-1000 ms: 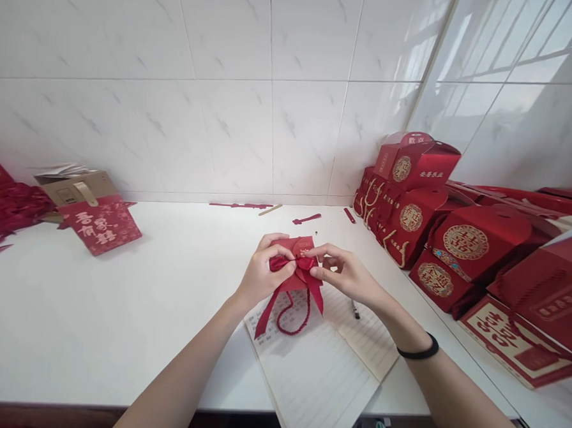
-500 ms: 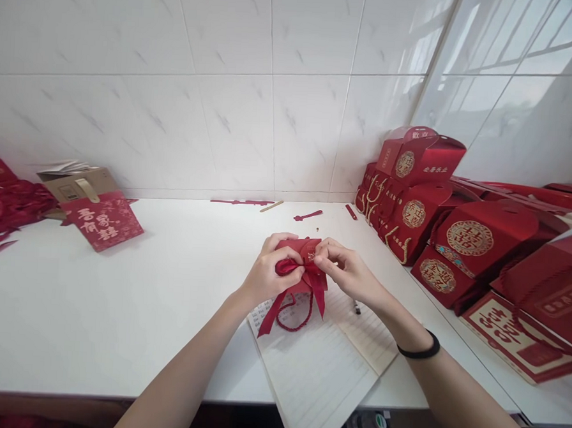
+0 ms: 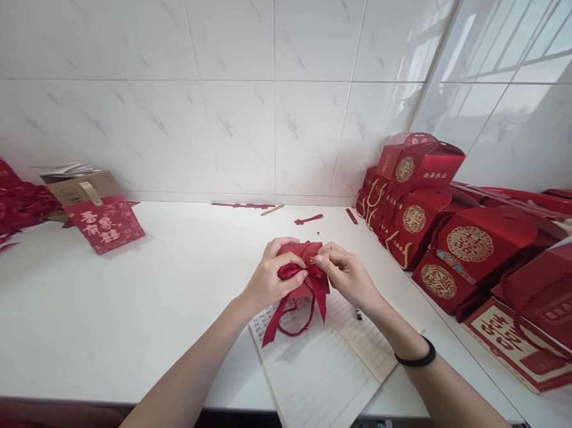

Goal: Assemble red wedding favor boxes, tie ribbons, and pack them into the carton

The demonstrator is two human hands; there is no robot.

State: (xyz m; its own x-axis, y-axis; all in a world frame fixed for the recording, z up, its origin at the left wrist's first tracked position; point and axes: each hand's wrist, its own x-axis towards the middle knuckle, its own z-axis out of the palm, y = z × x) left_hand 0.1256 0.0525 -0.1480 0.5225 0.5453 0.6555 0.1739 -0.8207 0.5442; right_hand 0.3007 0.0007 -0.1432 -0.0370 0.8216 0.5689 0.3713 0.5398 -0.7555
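Between my hands is a small red gift box (image 3: 306, 288) with gold lettering, held above a lined notebook (image 3: 325, 376). A dark red ribbon (image 3: 274, 322) is gathered in a bow on its front, and its tails hang down. Below the box a twisted red cord handle (image 3: 301, 333) droops in a loop. My left hand (image 3: 278, 271) is closed, thumb and fingers pinching the bow's left loop against the box. My right hand (image 3: 343, 271) is also closed, thumb and forefinger pinched at the ribbon on the bow's right side; the fingertips partly hide what they grip.
Red gift boxes (image 3: 469, 243) are stacked along the right side. At the left lie a pile of red ribbons (image 3: 23, 200) and a printed red bag (image 3: 106, 224). Ribbon scraps (image 3: 309, 219) lie near the tiled wall. A pen (image 3: 359, 314) rests by the notebook.
The view has tilted slightly, so everything sits a little lower. My fingers have shifted slightly at the bow; both hands stay on the box and ribbon.
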